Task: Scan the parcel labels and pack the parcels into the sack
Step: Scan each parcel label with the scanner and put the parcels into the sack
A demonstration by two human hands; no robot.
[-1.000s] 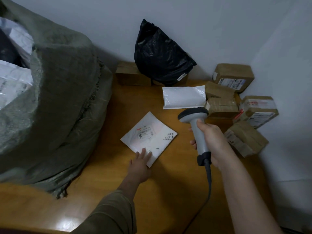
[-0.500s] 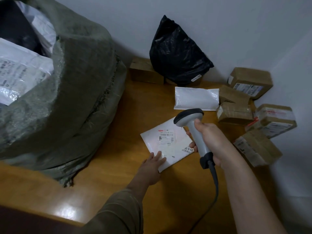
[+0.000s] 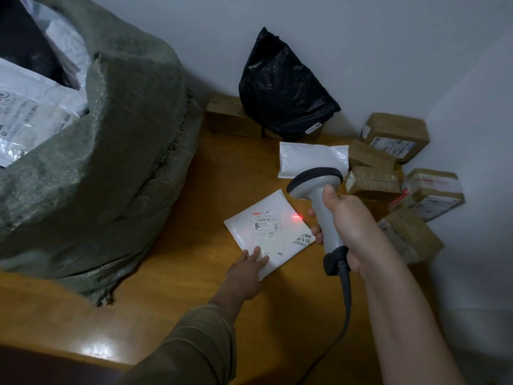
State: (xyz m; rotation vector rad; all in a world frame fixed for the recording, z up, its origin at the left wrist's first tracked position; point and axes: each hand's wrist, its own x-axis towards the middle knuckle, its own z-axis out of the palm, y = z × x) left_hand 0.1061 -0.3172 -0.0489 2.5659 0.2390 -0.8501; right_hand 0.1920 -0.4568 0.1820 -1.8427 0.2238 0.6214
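Note:
A flat white parcel (image 3: 268,230) with a printed label lies on the wooden table (image 3: 194,287). My left hand (image 3: 248,269) rests on its near corner with straight fingers. My right hand (image 3: 352,232) grips a grey barcode scanner (image 3: 319,195) just right of the parcel, its head pointing down at it. A red light from the scanner shows on the parcel beside the label. The big green woven sack (image 3: 111,162) stands at the left, open at the top, with white parcels (image 3: 30,112) inside.
A black plastic bag parcel (image 3: 280,87) leans on the back wall over a brown box (image 3: 230,118). Another white parcel (image 3: 311,159) lies behind the scanner. Several brown taped boxes (image 3: 397,137) crowd the right corner. The scanner's cable (image 3: 344,307) runs toward me.
The scanner has come down closer over the parcel and now casts a red light on it. My left hand stays on the parcel's near corner. The view has shifted left.

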